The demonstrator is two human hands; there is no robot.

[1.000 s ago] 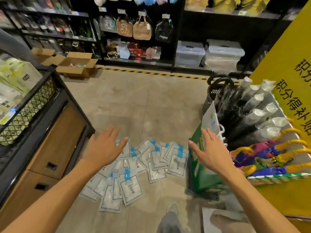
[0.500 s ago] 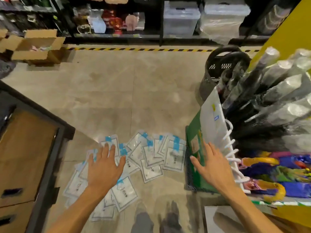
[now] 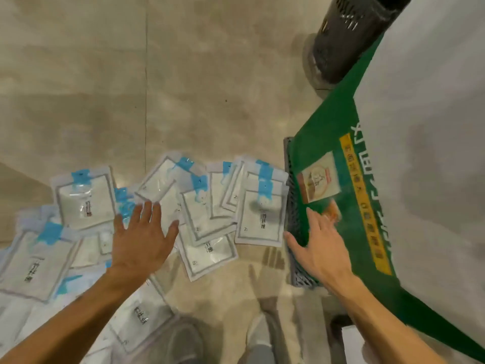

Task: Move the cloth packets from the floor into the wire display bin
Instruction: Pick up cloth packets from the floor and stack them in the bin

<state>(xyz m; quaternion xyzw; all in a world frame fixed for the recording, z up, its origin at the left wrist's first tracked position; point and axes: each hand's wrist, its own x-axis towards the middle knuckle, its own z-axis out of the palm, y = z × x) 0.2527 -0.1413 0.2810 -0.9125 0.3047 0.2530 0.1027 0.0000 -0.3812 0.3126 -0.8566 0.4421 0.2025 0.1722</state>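
Note:
Several cloth packets (image 3: 258, 214), clear bags with white cloth and blue tabs, lie scattered and overlapping on the beige floor tiles across the lower left and middle. My left hand (image 3: 141, 237) hovers flat over the middle of the pile, fingers spread and straight; whether it touches a packet is unclear. My right hand (image 3: 320, 248) is spread open against the green sign panel (image 3: 341, 143) at the right, holding nothing. The wire display bin is out of view.
A grey plastic grid base (image 3: 295, 232) sits under the green sign, right beside the rightmost packets. A dark perforated basket (image 3: 341, 40) stands at the upper right. Bare floor tiles (image 3: 131, 74) stretch beyond the pile. My shoes (image 3: 183, 345) show at the bottom edge.
The view has dropped low over the floor, so shelves and the cabinet have left the frame. Both hands have moved down toward the packets and stay open.

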